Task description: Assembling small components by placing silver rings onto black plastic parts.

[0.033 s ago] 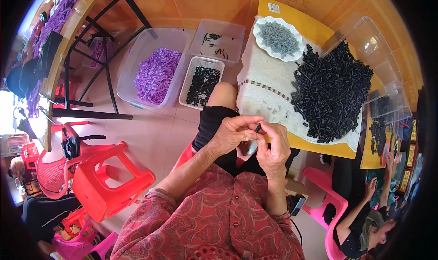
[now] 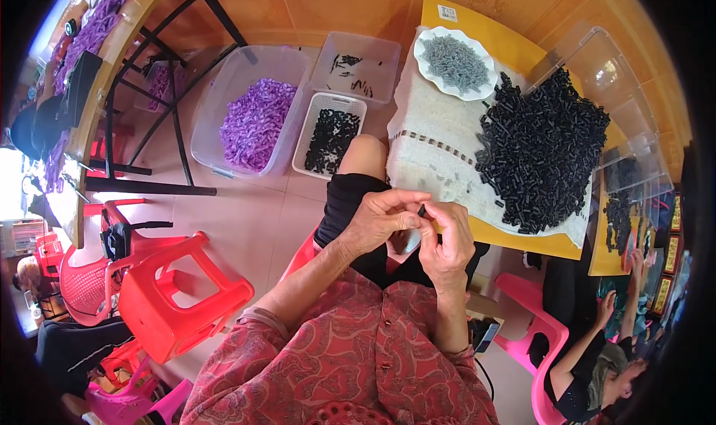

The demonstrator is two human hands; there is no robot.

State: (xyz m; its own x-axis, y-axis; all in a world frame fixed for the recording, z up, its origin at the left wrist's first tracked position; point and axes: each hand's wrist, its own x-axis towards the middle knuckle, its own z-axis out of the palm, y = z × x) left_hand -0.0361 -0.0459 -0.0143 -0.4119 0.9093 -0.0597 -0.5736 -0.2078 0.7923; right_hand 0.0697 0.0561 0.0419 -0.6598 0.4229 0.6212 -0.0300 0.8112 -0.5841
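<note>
A small black plastic piece (image 2: 422, 211) sits between the fingertips of both hands, above my lap. My left hand (image 2: 379, 221) pinches it from the left, with thumb and forefinger brought together. From the right, the bent fingers of my right hand (image 2: 447, 240) close on the same piece; they hide part of it. Just beyond my hands, a white cloth (image 2: 436, 153) covers a yellow board. A big heap of similar black pieces (image 2: 544, 153) lies on the cloth's right side. Small grey translucent parts (image 2: 455, 62) fill a scalloped white plate (image 2: 424, 73) at the back.
Left of my knee are a clear bin (image 2: 205, 145) of purple pieces, a white basket (image 2: 300, 150) of black pieces and a clear tray (image 2: 384, 48) with a few dark parts. A red stool (image 2: 168, 306) stands at left. Another person (image 2: 589, 365) works at far right, beside a pink chair (image 2: 541, 328).
The small black piece has tilted slightly between my fingertips. Both hands are in almost the same place.
</note>
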